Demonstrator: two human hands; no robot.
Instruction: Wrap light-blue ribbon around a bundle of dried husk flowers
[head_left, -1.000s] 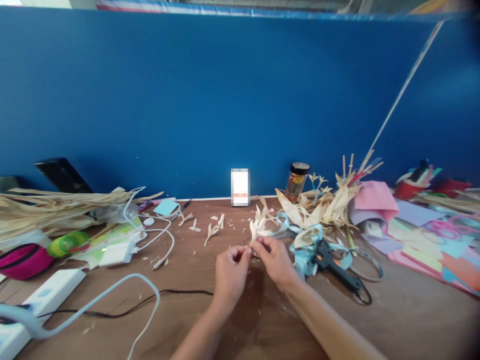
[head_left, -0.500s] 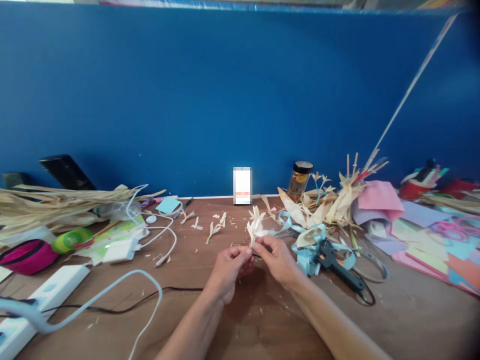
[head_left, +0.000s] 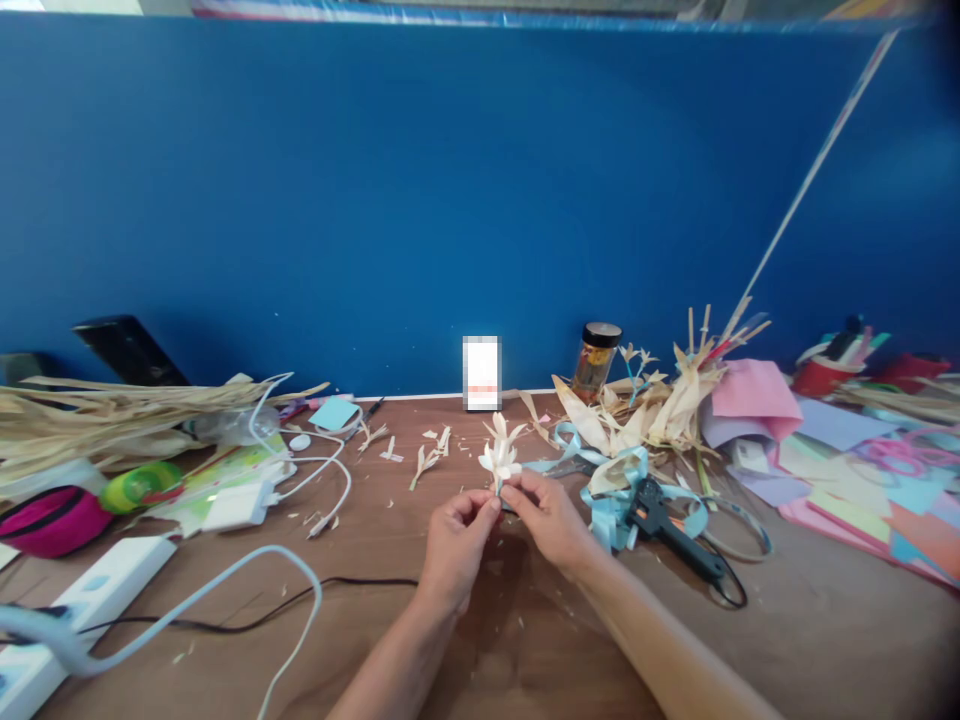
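A cream-coloured husk flower [head_left: 500, 455] stands upright between my fingertips above the middle of the table [head_left: 517, 650]. My left hand [head_left: 459, 540] pinches its thin stem from the left, thumb against fingers. From the other side my right hand [head_left: 546, 515] is closed on the stem just under the petals. Most of the stem is hidden by the fingers. Smaller dried husk flowers [head_left: 424, 464] and scraps lie on the table beyond my left hand. Light blue ribbon [head_left: 611, 515] and a black glue gun [head_left: 675, 530] lie to the right of my right hand.
White cables and a power strip [head_left: 90, 600] spread across the left, near a pink pouch [head_left: 52, 517] and a pile of dried husk strips [head_left: 97, 415]. A lidded jar [head_left: 596, 362], husk bundle [head_left: 679, 405] and coloured papers [head_left: 847, 480] occupy the right. Behind rises a blue partition [head_left: 450, 200].
The flower has turned between my fingers, and its petals now show more spread and face me. Both hands stay close together on the stem. The view has shifted slightly.
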